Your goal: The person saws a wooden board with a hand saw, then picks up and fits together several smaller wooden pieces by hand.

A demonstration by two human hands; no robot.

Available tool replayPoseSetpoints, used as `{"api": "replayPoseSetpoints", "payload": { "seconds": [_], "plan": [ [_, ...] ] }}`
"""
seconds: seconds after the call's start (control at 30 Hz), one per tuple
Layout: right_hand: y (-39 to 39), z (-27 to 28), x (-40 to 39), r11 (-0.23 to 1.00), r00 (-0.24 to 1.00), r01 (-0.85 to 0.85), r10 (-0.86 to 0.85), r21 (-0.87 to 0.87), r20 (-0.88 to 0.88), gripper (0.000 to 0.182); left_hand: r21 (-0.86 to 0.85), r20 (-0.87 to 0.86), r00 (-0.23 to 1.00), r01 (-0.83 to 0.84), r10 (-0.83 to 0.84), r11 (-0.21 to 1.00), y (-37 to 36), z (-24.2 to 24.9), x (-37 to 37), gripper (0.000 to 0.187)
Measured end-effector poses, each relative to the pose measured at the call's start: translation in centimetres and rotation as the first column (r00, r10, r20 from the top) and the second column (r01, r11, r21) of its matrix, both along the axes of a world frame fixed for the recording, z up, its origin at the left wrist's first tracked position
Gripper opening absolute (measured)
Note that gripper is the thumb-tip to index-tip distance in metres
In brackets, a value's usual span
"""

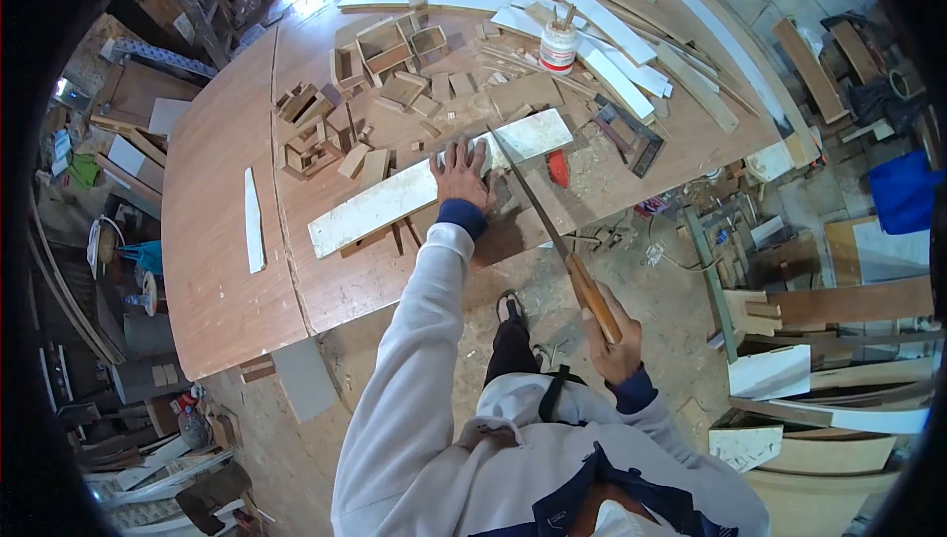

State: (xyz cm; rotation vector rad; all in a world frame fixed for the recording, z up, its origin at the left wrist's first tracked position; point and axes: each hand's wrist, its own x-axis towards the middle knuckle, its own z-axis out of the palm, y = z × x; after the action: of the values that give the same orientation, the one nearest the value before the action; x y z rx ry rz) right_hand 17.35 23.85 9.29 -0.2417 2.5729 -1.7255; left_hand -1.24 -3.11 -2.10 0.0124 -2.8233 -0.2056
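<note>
A long white board [375, 204] lies aslant on the brown workbench [212, 271], near its front edge. My left hand [462, 180] presses down on it, fingers spread and flat. In my right hand [617, 342] is the wooden handle of a handsaw [540, 210], the fingers wrapped round it. The saw's blade runs up and away to the board, just right of my left hand, and its far end crosses the board's top. Whether the teeth have cut into the wood cannot be made out. Right of the blade, a red object [558, 169] lies by the board.
Behind the board lie small wooden boxes [383, 46] and loose offcuts. A white glue bottle [558, 47] stands among long curved strips [592, 14]. To the right rests a dark try square [631, 138]. A narrow white strip [254, 221] lies left. Stacked boards [829, 379] fill the right side.
</note>
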Motion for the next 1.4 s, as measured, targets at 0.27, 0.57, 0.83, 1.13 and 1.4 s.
{"api": "replayPoseSetpoints", "payload": {
  "seconds": [0.27,0.57,0.83,1.13,1.4],
  "plan": [
    [-1.0,-2.1,-2.2,1.0,0.994,0.002,-0.002,-0.002,-0.114,0.044,0.013,0.014,1.0,0.019,-0.019,1.0,0.2,0.4,0.7,0.061],
    [-2.6,-2.9,-5.1,0.999,0.983,0.02,-0.012,0.043,-0.183,0.044,0.001,-0.015,1.0,0.006,-0.005,1.0,0.1,0.8,-0.2,0.059],
    [-1.5,-2.4,-3.5,0.999,0.999,0.046,-0.046,-0.026,-0.007,0.046,0.019,-0.019,1.0,-0.001,0.001,1.0,0.4,0.5,0.2,0.059],
    [-0.5,-1.0,-1.4,1.0,0.996,0.014,-0.015,-0.007,-0.085,0.045,0.021,-0.023,1.0,0.007,-0.006,1.0,0.2,0.5,0.1,0.059],
    [-0.3,-2.1,-0.7,0.999,0.972,-0.003,0.013,0.041,-0.234,0.044,0.037,-0.036,0.999,0.032,-0.031,0.999,0.0,0.5,0.1,0.06]
  ]
}}
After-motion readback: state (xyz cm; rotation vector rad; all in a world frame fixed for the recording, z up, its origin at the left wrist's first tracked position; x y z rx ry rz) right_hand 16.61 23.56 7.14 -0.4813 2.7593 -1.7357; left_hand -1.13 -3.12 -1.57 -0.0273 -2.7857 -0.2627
